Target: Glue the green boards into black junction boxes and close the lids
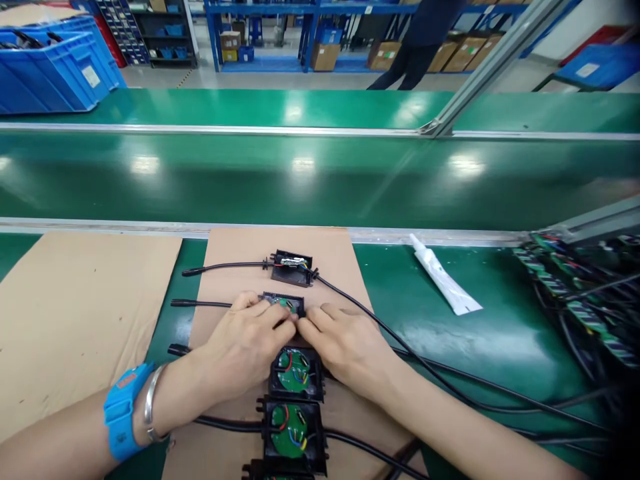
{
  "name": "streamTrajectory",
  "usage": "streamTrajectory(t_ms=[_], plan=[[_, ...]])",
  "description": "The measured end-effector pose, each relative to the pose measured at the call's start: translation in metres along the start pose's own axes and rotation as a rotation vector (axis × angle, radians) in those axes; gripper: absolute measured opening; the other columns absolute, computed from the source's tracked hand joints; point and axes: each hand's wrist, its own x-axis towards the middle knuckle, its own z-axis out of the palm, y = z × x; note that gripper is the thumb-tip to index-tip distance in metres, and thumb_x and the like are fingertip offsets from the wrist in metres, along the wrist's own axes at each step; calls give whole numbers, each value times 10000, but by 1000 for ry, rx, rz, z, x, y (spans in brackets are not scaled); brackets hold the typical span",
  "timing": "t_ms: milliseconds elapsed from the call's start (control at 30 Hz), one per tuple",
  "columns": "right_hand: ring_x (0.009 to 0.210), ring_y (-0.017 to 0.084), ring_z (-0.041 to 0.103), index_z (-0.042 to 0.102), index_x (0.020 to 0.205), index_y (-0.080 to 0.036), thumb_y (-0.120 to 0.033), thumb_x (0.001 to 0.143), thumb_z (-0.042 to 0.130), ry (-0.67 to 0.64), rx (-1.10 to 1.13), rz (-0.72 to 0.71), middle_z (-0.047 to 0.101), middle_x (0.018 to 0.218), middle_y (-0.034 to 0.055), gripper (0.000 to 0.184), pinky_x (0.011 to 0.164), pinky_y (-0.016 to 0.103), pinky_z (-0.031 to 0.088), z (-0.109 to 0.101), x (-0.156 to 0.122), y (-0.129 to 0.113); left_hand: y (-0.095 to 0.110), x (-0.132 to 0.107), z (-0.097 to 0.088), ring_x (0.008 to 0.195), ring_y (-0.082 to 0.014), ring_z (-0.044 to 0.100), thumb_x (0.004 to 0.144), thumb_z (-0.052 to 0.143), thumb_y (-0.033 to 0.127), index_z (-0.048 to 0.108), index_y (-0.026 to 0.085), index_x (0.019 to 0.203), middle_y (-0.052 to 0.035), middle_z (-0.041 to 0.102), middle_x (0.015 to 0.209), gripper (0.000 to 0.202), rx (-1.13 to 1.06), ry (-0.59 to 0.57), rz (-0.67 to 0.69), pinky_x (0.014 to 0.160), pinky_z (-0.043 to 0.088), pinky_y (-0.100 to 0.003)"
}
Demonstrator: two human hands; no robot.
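Note:
A black plastic case with a green circuit board (286, 304) lies on the cardboard sheet, largely covered by my fingers. My left hand (247, 343) has its fingers closed on the case's left and near side. At the right end my right hand (347, 340) presses its bent fingers against the same case; the exact contact is hidden. Just nearer to me, a second open case (297, 375) shows a green board with red, blue and yellow wires. Below it sits a similar case (294, 432), black cables leaving both sides. Beyond my hands, another case (291, 268) has white paste on its board.
A white tube (445, 277) lies on the green bench to the right. Boards and tangled cables (585, 300) are heaped at the far right. Another cardboard sheet (75, 313) is at left. A blue crate (50, 73) and a person (425, 40) are beyond the metal-edged bench.

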Motion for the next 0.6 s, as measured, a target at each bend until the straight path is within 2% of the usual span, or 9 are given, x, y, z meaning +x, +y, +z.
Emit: streamTrajectory(t_ms=[100, 200, 300, 433, 600], plan=[[661, 189, 485, 594, 842, -172, -45, 821, 450, -80, 6, 52, 571, 760, 50, 193, 532, 315, 293, -6, 2, -1, 0, 3, -2, 853, -207, 537, 763, 460, 27, 582, 181, 935, -59, 629, 985, 260, 0, -53, -13, 796, 311, -380], [725, 183, 488, 593, 775, -175, -91, 845, 457, -80, 119, 117, 578, 811, 61, 175, 623, 306, 364, -12, 2, 5, -2, 1, -2, 920, -213, 550, 780, 457, 41, 569, 176, 1089, -70, 624, 1050, 356, -38, -31, -5, 796, 322, -376], [813, 189, 486, 600, 760, -162, -130, 890, 445, -24, 288, 208, 581, 826, 68, 205, 734, 314, 408, -14, 1, 10, -5, -2, 0, 970, -215, 549, 780, 437, 12, 497, 196, 1239, -63, 617, 1121, 498, -65, -20, -14, 811, 327, -381], [848, 188, 515, 609, 822, -157, -105, 881, 466, 22, 477, 325, 603, 840, 59, 163, 779, 326, 432, -9, 3, 13, -3, -2, -2, 1023, -227, 544, 738, 429, -27, 476, 206, 1285, -71, 596, 1212, 597, -20, -66, 6, 819, 333, -392], [817, 193, 502, 584, 788, -154, -66, 862, 430, 53, 497, 263, 568, 821, 70, 192, 734, 322, 437, 2, 5, 11, 2, 5, -5, 980, -218, 557, 746, 445, -5, 542, 175, 1219, -62, 596, 1241, 515, 13, -81, -18, 803, 341, -389]])
